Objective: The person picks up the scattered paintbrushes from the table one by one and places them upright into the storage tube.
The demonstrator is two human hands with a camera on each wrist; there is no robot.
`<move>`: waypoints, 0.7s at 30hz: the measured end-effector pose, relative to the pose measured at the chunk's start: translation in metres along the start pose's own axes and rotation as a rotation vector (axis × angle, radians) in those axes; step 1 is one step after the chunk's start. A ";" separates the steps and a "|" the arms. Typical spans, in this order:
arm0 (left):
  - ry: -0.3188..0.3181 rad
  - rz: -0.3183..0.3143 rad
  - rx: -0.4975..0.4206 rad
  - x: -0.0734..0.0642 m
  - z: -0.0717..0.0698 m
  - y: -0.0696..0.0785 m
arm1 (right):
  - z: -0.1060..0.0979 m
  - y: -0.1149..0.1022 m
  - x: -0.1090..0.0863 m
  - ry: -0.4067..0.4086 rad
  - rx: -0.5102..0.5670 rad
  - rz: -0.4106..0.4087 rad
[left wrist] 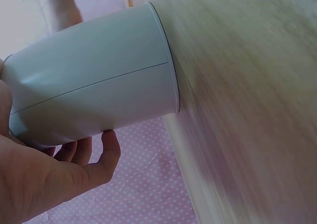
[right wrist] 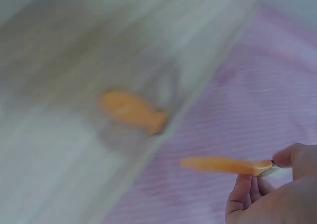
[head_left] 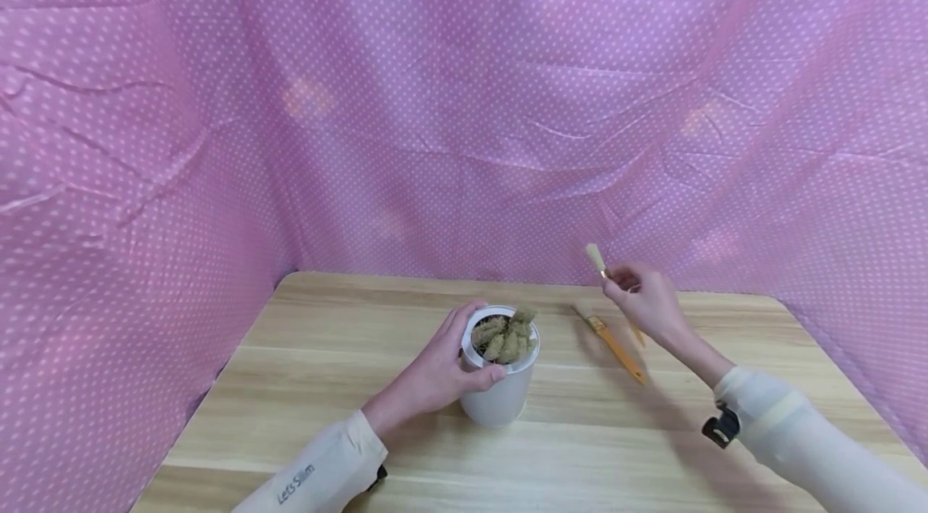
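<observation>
A white pot (head_left: 500,396) holding a fuzzy green cactus-like plant (head_left: 505,338) stands upright on the wooden table (head_left: 348,352). My left hand (head_left: 474,344) grips the pot near its rim, thumb in front and fingers round the back. In the left wrist view the pot (left wrist: 94,100) fills the frame, with my fingers (left wrist: 79,164) curled round it. My right hand (head_left: 618,287) is raised to the right of the pot and pinches a small brush (head_left: 598,259) with pale bristles pointing up. The right wrist view is blurred and shows the held brush's orange handle (right wrist: 223,165).
A second orange-handled brush (head_left: 612,345) lies on the table between the pot and my right hand, also seen blurred as an orange brush handle (right wrist: 131,110). Pink dotted cloth (head_left: 464,94) walls the table at the back and both sides.
</observation>
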State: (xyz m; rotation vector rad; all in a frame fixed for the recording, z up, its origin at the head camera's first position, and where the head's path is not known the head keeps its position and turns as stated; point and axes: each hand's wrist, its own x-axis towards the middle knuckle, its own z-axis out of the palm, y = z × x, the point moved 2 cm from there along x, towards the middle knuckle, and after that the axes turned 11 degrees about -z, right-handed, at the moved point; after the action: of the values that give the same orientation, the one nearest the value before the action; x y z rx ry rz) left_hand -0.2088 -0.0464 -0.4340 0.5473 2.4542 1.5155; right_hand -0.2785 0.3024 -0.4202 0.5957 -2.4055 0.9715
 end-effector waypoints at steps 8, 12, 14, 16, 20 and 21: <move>-0.020 0.006 -0.041 -0.001 0.000 0.002 | -0.009 -0.060 0.018 0.029 0.219 0.034; -0.020 0.002 -0.041 0.000 -0.001 0.002 | -0.012 -0.086 0.026 0.078 0.359 0.014; -0.018 -0.001 -0.041 0.000 -0.001 0.002 | -0.013 -0.097 0.030 0.112 0.442 0.001; -0.016 -0.003 -0.041 0.000 -0.001 0.002 | -0.013 -0.108 0.033 0.144 0.508 -0.018; -0.017 -0.005 -0.040 0.001 -0.002 0.002 | -0.011 -0.125 0.036 0.192 0.615 -0.065; -0.019 -0.003 -0.041 0.001 -0.002 0.002 | -0.010 -0.129 0.036 0.201 0.629 -0.074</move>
State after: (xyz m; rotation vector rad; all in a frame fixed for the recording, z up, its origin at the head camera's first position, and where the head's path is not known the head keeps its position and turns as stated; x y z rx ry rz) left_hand -0.2096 -0.0466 -0.4312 0.5469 2.4030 1.5488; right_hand -0.2336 0.2178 -0.3258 0.7479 -1.8696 1.6795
